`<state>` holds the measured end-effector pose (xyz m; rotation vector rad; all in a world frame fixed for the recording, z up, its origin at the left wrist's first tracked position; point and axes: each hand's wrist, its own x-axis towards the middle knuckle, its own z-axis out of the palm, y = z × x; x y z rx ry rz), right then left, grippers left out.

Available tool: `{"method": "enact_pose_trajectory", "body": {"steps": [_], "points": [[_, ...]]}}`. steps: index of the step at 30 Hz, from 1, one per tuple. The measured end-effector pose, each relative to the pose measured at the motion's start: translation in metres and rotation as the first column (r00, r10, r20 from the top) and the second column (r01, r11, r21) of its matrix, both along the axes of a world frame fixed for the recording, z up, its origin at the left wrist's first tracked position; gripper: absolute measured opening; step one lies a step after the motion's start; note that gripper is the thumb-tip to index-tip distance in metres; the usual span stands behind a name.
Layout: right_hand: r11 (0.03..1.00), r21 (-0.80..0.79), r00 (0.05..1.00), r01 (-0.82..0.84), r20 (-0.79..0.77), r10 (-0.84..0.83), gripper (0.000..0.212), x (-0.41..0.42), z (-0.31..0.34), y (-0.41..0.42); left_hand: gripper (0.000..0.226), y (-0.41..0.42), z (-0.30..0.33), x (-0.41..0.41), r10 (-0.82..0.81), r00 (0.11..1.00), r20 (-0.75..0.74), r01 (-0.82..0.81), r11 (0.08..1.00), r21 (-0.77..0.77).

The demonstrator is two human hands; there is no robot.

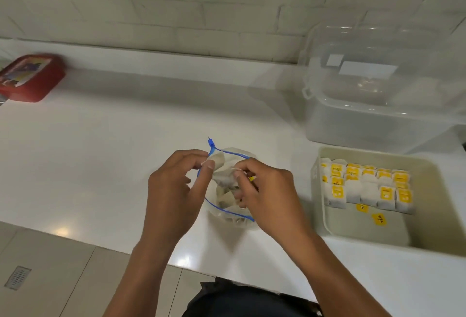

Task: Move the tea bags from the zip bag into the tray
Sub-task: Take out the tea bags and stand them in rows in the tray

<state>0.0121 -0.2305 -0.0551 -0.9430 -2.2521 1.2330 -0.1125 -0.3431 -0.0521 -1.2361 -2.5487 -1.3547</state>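
red box (31, 77) far left on white counter (126, 140), clear lidded tub (383, 95) at right

A home kitchen: white countertop (126, 140), brick-tile backsplash (176, 1), tiled floor (50, 266).

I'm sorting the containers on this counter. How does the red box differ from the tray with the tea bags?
The red box is closed under a printed lid; the tray is open, with tea bags in rows. The red box lies far left by the wall; the tray sits at the right, beside the zip bag. Both rest on the white counter.
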Motion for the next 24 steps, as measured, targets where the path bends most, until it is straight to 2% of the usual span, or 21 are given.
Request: {"method": "enact_pose_trajectory", "body": {"steps": [2,3,7,11,17,24], "points": [[0.979,-0.205,0.996,-0.003,-0.086,-0.015,0.013,0.011,0.011,0.007,0.006,0.004,0.013,0.009,-0.029,1.000,-0.010,0.029,0.999,0.028],[0.973,-0.229,0.994,-0.015,-0.110,-0.010,0.013,0.017,0.015,0.011,0.005,0.007,0.017,0.013,-0.034,0.999,-0.008,0.035,0.999,0.037],[0.967,-0.251,0.986,-0.042,-0.168,-0.001,0.013,0.037,0.025,0.026,0.007,0.025,0.025,0.031,-0.106,0.992,0.062,0.104,0.994,0.036],[0.969,-0.248,0.978,0.013,-0.201,-0.065,0.013,0.061,0.026,0.041,0.006,0.047,0.024,0.056,-0.201,0.974,0.106,0.197,0.979,0.040],[0.960,-0.264,0.967,0.095,-0.205,-0.152,0.015,0.108,0.013,0.070,0.003,0.083,0.006,0.092,-0.308,0.929,0.205,0.317,0.948,-0.013],[0.938,-0.301,0.963,0.171,-0.150,-0.224,0.012,0.167,0.000,0.103,0.008,0.122,-0.017,0.139,-0.404,0.873,0.271,0.420,0.908,0.001]]}}
